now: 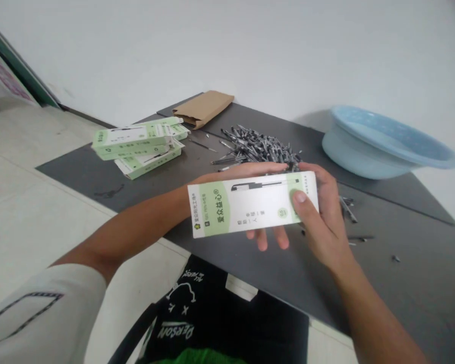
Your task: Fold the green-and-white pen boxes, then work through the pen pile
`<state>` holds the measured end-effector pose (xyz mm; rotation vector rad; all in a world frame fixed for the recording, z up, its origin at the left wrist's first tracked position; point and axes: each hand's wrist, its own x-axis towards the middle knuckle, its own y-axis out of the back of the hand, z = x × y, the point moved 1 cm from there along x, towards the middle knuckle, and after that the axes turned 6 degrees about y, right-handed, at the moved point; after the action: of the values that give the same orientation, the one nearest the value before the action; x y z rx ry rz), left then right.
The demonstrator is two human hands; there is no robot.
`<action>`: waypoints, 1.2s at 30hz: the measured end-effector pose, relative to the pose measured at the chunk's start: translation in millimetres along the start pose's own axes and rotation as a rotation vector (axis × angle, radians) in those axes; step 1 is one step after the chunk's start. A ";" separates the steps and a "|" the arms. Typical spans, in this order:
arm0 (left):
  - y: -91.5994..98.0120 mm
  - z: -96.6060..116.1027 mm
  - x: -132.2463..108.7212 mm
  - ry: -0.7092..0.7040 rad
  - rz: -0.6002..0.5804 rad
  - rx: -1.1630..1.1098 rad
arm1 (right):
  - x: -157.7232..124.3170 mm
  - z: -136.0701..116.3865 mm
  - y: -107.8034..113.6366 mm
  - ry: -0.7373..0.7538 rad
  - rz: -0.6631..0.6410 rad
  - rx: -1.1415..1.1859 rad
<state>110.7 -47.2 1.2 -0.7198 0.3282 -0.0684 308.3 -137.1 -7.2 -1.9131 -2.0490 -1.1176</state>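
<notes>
A person seated at a dark surface (pixel 402 273) holds a slim white-and-green pen box (pixel 250 203) level in both hands, above the near edge of the surface and just in front of a heap of loose pens (pixel 256 145). The left hand (pixel 246 169) lies behind and under the box, two fingers (pixel 271 238) showing below its lower edge; the right hand (pixel 322 217) closes around the right end, thumb pressed flat on the printed front. Both hands are wrapped on the box, neither open.

The box looks to be thin card, light and easily dented, so a grip across its narrow faces near the ends, as here, seems safer than squeezing the broad front, which would likely buckle. Its smooth printed skin may be a little slippery. Whether it is filled or empty cannot be told.

Further back on the left lies a loose stack of matching boxes (pixel 138 144), beside a brown paper packet (pixel 203 107). A pale blue basin (pixel 382 144) sits at the right rear, and a few stray pens (pixel 349 210) lie near the right hand.
</notes>
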 end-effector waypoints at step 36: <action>21.7 -36.7 5.6 -1.081 0.808 0.615 | -13.8 30.4 -50.9 -0.045 0.313 0.282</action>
<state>103.2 -55.2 -40.3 0.0880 -0.4532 0.9261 276.6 -126.9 -58.2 -2.0318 -1.7335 -0.6815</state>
